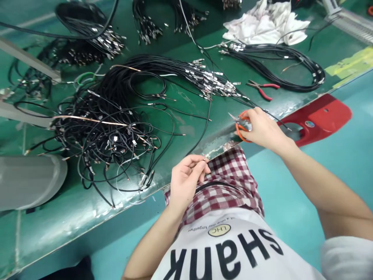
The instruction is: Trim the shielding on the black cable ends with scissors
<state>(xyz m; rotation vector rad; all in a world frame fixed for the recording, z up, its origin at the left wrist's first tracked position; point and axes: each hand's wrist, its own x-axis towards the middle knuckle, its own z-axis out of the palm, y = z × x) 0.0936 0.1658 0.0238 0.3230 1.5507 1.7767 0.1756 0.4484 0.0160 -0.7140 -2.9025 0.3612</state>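
My left hand (188, 175) is closed in a pinch at the bench's front edge. It grips a black cable (201, 138), with a small end showing at the fingertips. My right hand (264, 126) is closed around small scissors (242, 126) with orange handles. Their blades point left, above the bench edge and apart from the cable end. A large tangled heap of black cables (113, 112) lies left of my hands. A bundle with metal terminals (210, 83) reaches out beyond them.
Red-handled pliers (264, 88) lie beside a coiled cable bundle (291, 64). White cloths (265, 23) are behind it. A red plastic piece (320, 118) juts past the bench edge at right. A grey bin (32, 181) stands at left, and more cable bundles (96, 31) lie at the back.
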